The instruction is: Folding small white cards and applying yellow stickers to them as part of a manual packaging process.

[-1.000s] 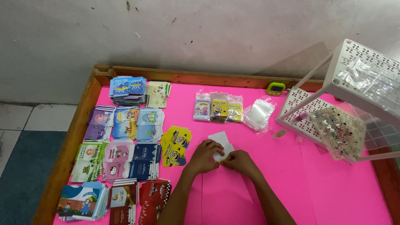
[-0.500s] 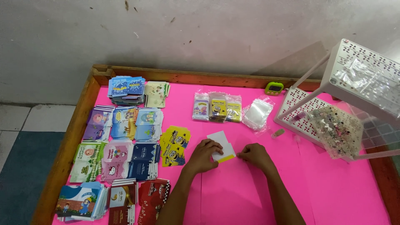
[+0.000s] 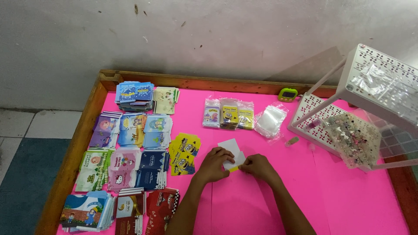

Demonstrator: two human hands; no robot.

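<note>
Scanning left to right: card stacks [image 3: 130, 143] are sitting in rows on the left of the pink table [image 3: 348, 204], then the loose yellow cartoon cards [image 3: 183, 153] just beside my left hand [image 3: 213, 164]. I'm pressing that hand down, fingers curled, on the left edge of the small white packet [image 3: 230, 150], which is lying flat on the pink surface near the table's middle. My right hand [image 3: 257, 166] is pinching its lower right corner, right where a yellow strip [image 3: 235, 168] is peeking out. Judging by looks, the packet is light, thin and bendy, probably a slick sleeve around a card, so it's likely sliding around easily and creasing if squeezed mid-face; I'm gripping at edges and corners, one hand pinning while the other works. Behind it, three bagged cards [image 3: 228, 115] and a pile of clear sleeves [image 3: 271, 120] are lying apart from my hands. Further right, the white perforated rack [image 3: 348, 87] is leaning tilted. Hard to read: my fingers are covering the packet's near edge, so I can't tell whether it's open or sealed. The speckled bag [image 3: 355, 139] on the rack is a blur of small bits. The rack's right side and the front card stacks are cut off by the frame.
</note>
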